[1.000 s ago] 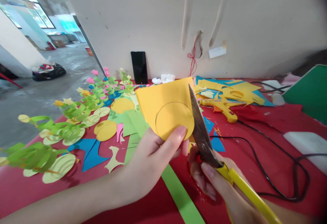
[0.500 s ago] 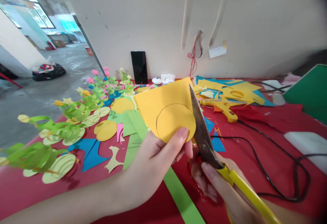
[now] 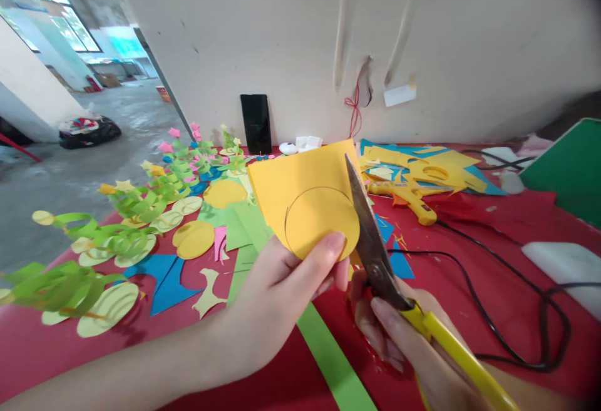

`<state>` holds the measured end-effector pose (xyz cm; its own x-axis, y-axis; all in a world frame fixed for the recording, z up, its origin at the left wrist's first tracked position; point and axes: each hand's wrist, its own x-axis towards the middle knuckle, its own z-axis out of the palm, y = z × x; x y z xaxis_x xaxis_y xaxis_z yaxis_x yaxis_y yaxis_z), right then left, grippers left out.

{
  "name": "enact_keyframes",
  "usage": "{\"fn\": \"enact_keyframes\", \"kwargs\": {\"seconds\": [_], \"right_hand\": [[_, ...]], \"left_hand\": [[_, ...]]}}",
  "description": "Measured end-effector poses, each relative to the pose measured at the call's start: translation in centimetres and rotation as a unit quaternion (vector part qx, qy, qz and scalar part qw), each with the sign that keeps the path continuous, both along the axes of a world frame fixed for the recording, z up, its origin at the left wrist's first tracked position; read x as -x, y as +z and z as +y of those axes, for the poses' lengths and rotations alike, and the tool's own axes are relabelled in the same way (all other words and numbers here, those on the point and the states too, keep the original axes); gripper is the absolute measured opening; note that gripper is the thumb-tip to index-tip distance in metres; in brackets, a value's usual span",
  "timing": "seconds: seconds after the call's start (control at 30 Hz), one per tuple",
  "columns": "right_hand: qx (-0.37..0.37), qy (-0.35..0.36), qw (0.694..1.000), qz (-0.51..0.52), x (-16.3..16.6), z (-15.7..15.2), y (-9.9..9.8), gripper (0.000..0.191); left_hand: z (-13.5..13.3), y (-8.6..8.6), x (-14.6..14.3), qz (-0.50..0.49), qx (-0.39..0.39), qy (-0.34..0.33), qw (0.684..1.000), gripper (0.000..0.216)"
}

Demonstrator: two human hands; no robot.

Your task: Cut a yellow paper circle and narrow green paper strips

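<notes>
Pinched between thumb and fingers of my left hand [image 3: 300,279] is a sheet of yellow paper [image 3: 300,176], held up above the table. A circle is drawn on it in dark line, and the sheet's right side is cut along part of that circle. My right hand [image 3: 394,329] grips scissors [image 3: 375,248] with yellow handles and dark metal blades. The blades point up and lie against the right edge of the paper, beside the circle. Part of the lower blade is hidden behind the sheet.
Green paper spirals [image 3: 70,286] on pale discs line the left of the red table [image 3: 263,380]. A black phone [image 3: 256,124] leans on the wall. To the right lie a yellow glue gun [image 3: 417,204], its black cable [image 3: 469,273] and yellow paper scraps [image 3: 436,173].
The yellow sheet has turned and shifted slightly against the scissors, with my left hand moving a little. The scissors have hardly moved.
</notes>
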<state>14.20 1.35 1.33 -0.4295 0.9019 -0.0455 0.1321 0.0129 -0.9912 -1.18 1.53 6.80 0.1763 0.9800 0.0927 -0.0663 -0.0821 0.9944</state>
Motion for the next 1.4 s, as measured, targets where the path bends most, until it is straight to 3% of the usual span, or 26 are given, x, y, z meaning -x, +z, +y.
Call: {"fn": "enact_keyframes", "kwargs": {"seconds": [0.27,0.47,0.7,0.97,1.07,1.27,1.4], "right_hand": [[0.017,-0.017,1.000,-0.003,0.0,-0.2,0.0,0.028],[-0.009,0.001,1.000,-0.002,-0.1,0.1,0.0,0.033],[-0.032,-0.012,0.999,-0.011,-0.1,0.0,0.2,0.026],[0.000,-0.025,1.000,-0.007,0.1,0.0,0.0,0.026],[0.009,-0.004,1.000,-0.003,-0.1,0.3,-0.2,0.025],[0.014,0.122,0.992,-0.019,-0.9,1.5,0.2,0.029],[-0.040,0.076,0.996,0.001,-0.6,1.1,0.2,0.031]], "left_hand": [[0.2,-0.2,0.2,-0.029,0.017,-0.017,0.999,0.034],[0.5,-0.3,0.7,-0.056,0.017,-0.030,0.998,0.033],[0.9,-0.3,1.6,0.005,-0.002,-0.034,0.999,0.036],[1.2,-0.1,1.8,0.028,0.003,-0.039,0.999,0.037],[1.3,0.0,1.8,0.019,0.002,-0.044,0.999,0.037],[1.3,0.2,1.8,0.005,0.003,-0.051,0.999,0.036],[1.1,0.1,1.6,0.002,0.027,-0.068,0.997,0.034]]}}
